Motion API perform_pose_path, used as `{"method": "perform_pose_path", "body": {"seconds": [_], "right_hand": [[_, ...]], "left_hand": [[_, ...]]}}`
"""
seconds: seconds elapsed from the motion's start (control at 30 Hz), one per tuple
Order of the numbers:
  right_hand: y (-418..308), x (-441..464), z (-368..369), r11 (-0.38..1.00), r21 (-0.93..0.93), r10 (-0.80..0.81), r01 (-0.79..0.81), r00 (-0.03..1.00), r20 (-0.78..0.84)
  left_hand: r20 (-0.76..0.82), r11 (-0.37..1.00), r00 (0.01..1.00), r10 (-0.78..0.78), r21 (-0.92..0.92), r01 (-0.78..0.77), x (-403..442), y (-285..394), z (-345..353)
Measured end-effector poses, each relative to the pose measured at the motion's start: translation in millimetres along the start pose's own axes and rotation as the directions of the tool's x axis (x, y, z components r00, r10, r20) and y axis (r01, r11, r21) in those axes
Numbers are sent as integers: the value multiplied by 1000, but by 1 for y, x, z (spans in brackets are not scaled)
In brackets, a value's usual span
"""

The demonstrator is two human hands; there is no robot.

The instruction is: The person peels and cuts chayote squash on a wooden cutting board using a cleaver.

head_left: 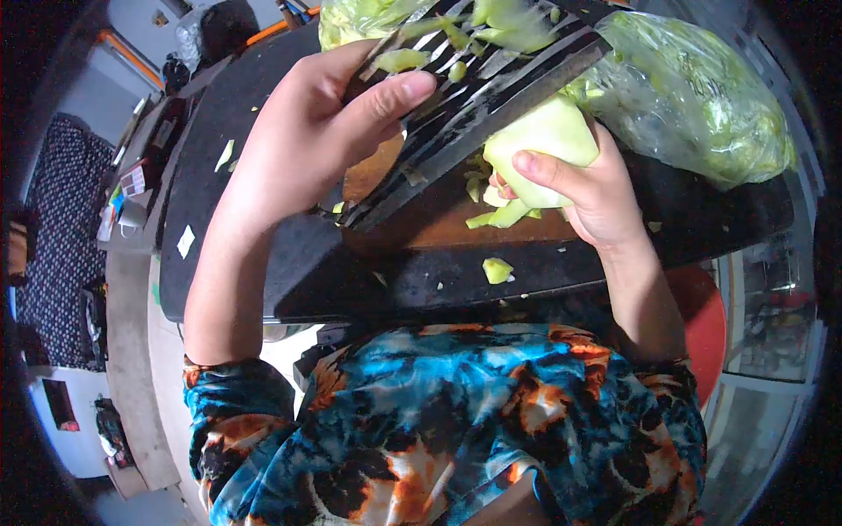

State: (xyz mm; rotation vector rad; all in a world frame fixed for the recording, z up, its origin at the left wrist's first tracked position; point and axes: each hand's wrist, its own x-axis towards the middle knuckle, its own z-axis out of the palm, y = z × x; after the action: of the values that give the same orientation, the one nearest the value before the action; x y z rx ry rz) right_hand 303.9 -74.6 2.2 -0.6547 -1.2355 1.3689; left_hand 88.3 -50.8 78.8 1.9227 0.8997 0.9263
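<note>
My left hand (351, 123) is closed on the end of a black ribbed board that looks like a vegetable slicer (474, 110), its thumb lying on top. The slicer is held tilted, its straight edge running up to the right. Pale green scraps lie on its surface, some blurred. Wrapped in my right hand (592, 188) is a pale green, peeled-looking piece of vegetable (548, 149), just below the slicer's edge; its exact kind I cannot tell. Under both, a brown wooden board (412, 232) carries green peelings (504, 215). Part of that board is hidden.
A clear plastic bag (693, 96) full of light green shreds lies at the back right, with another green heap (351, 22) behind the slicer. Scraps dot the black table (307, 285). A red stool (706, 324) stands at the right, and a white mug (132, 215) stands at the left.
</note>
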Motion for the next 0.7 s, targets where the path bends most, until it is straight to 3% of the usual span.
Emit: {"method": "perform_pose_path", "body": {"seconds": [0.17,0.27,0.47,0.7], "right_hand": [[2,0,8,999,37,-7,7,1000,-9],[1,-1,10,999,28,-14,15,1000,-28],[1,-3,11,1000,-16,7,-8,999,-52],[1,-3,11,999,-3,33,-33,999,-37]], "left_hand": [[-8,976,990,-138,-170,134,-2,-9,7],[-46,968,993,-109,-230,96,-4,-12,13],[-36,994,999,-41,-104,37,-2,-7,12],[16,994,996,-93,-58,94,1,-10,6]]}}
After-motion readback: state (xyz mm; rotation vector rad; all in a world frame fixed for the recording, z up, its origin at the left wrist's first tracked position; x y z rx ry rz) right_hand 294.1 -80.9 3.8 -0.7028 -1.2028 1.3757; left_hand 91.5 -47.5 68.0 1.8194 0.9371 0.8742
